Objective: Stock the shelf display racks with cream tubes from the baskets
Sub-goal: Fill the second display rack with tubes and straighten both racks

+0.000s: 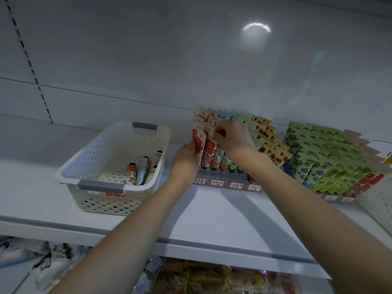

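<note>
- The basket (99, 203) stands on the shelf (212, 219), just left of the display rack (224, 183); a few cream tubes (142, 170) lie inside.
- The left hand (186, 160) grips the front red tube (199, 143) of the leftmost row; it is best held upright, as a stop.
- The right hand (231, 136) pinches the top of the neighbouring tube (210, 149); it should push straight down, gently.

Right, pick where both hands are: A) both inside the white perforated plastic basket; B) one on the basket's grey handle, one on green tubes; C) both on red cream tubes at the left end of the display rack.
C: the left hand and right hand both hold red cream tubes at the left end of the clear display rack.
</note>
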Motion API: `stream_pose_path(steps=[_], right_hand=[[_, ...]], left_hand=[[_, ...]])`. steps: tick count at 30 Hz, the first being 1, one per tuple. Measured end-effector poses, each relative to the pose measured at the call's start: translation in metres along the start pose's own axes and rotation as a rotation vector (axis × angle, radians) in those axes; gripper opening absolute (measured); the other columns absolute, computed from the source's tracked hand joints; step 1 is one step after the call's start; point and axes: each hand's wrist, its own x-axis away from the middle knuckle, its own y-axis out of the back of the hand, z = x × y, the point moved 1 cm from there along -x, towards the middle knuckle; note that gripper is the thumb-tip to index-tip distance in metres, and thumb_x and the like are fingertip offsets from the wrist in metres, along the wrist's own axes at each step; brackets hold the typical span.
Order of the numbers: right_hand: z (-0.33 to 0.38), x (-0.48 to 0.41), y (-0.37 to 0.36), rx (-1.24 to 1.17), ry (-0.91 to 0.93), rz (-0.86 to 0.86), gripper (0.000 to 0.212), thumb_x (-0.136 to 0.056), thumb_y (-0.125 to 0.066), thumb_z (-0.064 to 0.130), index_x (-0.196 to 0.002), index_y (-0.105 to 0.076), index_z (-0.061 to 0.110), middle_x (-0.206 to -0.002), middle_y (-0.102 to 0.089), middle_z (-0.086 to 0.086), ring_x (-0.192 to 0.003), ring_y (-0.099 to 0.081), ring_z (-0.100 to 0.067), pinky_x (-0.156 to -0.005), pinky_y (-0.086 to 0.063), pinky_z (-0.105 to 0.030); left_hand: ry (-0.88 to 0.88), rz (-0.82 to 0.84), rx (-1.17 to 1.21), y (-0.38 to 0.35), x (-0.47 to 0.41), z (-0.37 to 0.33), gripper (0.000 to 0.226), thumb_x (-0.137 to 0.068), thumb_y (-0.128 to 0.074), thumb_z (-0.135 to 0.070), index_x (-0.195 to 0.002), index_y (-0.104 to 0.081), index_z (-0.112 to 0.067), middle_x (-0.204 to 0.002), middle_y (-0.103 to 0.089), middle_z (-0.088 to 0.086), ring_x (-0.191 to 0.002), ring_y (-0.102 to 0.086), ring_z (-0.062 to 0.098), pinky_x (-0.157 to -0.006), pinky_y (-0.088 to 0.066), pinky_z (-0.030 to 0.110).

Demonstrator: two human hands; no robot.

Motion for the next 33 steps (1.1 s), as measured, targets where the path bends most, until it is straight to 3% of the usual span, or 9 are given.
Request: stream_pose_path(steps=[2,3,7,14,18,20,23,27,33], right_hand=[[0.0011,0.0003,0.0006,-0.001,-0.001,0.001,0.018,-0.093,-0.046,0.003,-0.094,-0.062,-0.006,-0.093,-0.065,-0.018,-0.085,-0.064,-0.031,-0.078,-0.054,-0.045],[0.0015,0.0006,0.0009,0.0,0.001,0.0,0.018,-0.093,-0.046,0.003,-0.094,-0.062,-0.006,-0.093,-0.065,-0.018,-0.085,-0.064,-0.03,-0.078,-0.054,-0.045],[0.0003,0.0009,0.0008,0.0,0.0,-0.009,0.02,-0.092,-0.043,-0.002,-0.092,-0.063,-0.006,-0.091,-0.065,-0.018,-0.084,-0.064,-0.03,-0.077,-0.053,-0.045],[-0.0002,-0.0006,-0.0026,0.009,-0.022,0.026,0.022,-0.092,-0.041,-0.005,-0.095,-0.063,-0.006,-0.095,-0.065,-0.019,-0.087,-0.064,-0.03,-0.078,-0.054,-0.044],[0.0005,-0.0012,-0.0017,-0.002,-0.02,0.036,0.022,-0.092,-0.041,-0.005,-0.095,-0.063,-0.005,-0.096,-0.064,-0.018,-0.087,-0.064,-0.031,-0.079,-0.053,-0.044],[0.0027,-0.0009,-0.0024,-0.009,-0.015,0.041,0.022,-0.092,-0.041,-0.005,-0.093,-0.063,-0.005,-0.094,-0.064,-0.019,-0.087,-0.064,-0.032,-0.079,-0.053,-0.045],[0.0039,-0.0015,-0.0039,-0.003,-0.02,0.042,0.023,-0.091,-0.039,-0.006,-0.091,-0.062,-0.006,-0.093,-0.064,-0.019,-0.087,-0.064,-0.032,-0.078,-0.053,-0.044],[0.0019,-0.0026,-0.0035,0.011,-0.029,0.046,0.023,-0.092,-0.038,-0.007,-0.089,-0.061,-0.003,-0.093,-0.063,-0.018,-0.086,-0.063,-0.031,-0.078,-0.054,-0.043],[0.0021,-0.0028,-0.0022,0.021,-0.021,0.046,0.024,-0.092,-0.038,-0.006,-0.09,-0.061,-0.002,-0.093,-0.064,-0.017,-0.085,-0.064,-0.029,-0.079,-0.054,-0.042]], left_hand=[[0.014,-0.001,0.058,0.0014,0.0021,0.0004,0.033,-0.102,-0.035,-0.029,-0.115,-0.056,-0.008,-0.105,-0.066,0.006,-0.071,-0.052,0.004,-0.059,-0.039,0.015],[0.015,-0.003,0.064,0.0015,0.0025,0.0,0.031,-0.102,-0.035,-0.027,-0.116,-0.056,-0.009,-0.106,-0.066,0.007,-0.072,-0.052,0.004,-0.059,-0.039,0.018],[-0.014,-0.011,0.014,0.0017,0.0038,-0.0028,0.029,-0.101,-0.036,-0.019,-0.117,-0.055,-0.005,-0.109,-0.065,0.012,-0.092,-0.058,0.022,-0.072,-0.038,0.024],[-0.031,-0.004,-0.043,0.0005,0.0012,-0.0015,0.025,-0.099,-0.038,-0.016,-0.11,-0.056,-0.003,-0.103,-0.065,0.013,-0.086,-0.058,0.024,-0.068,-0.04,0.027],[0.017,-0.041,0.078,0.0009,0.0043,-0.0032,0.026,-0.1,-0.037,-0.013,-0.115,-0.056,-0.004,-0.084,-0.057,-0.011,-0.067,-0.046,0.002,-0.056,-0.036,0.002],[0.011,-0.073,0.141,0.0019,0.0065,-0.0041,0.025,-0.098,-0.039,-0.006,-0.117,-0.055,-0.004,-0.089,-0.061,-0.001,-0.07,-0.047,0.006,-0.056,-0.035,-0.002],[0.02,-0.059,0.14,0.0033,0.0062,-0.0066,0.027,-0.099,-0.038,-0.01,-0.121,-0.053,-0.003,-0.101,-0.06,0.006,-0.079,-0.052,0.008,-0.057,-0.035,0.006],[0.039,-0.037,0.065,0.0015,0.0028,-0.0023,0.031,-0.1,-0.038,-0.019,-0.123,-0.051,-0.003,-0.119,-0.061,0.015,-0.108,-0.057,0.029,-0.079,-0.04,0.025],[0.017,-0.068,0.064,0.0007,0.0018,0.0016,0.03,-0.098,-0.044,-0.022,-0.117,-0.055,-0.001,-0.111,-0.065,0.016,-0.101,-0.061,0.031,-0.081,-0.045,0.032]])
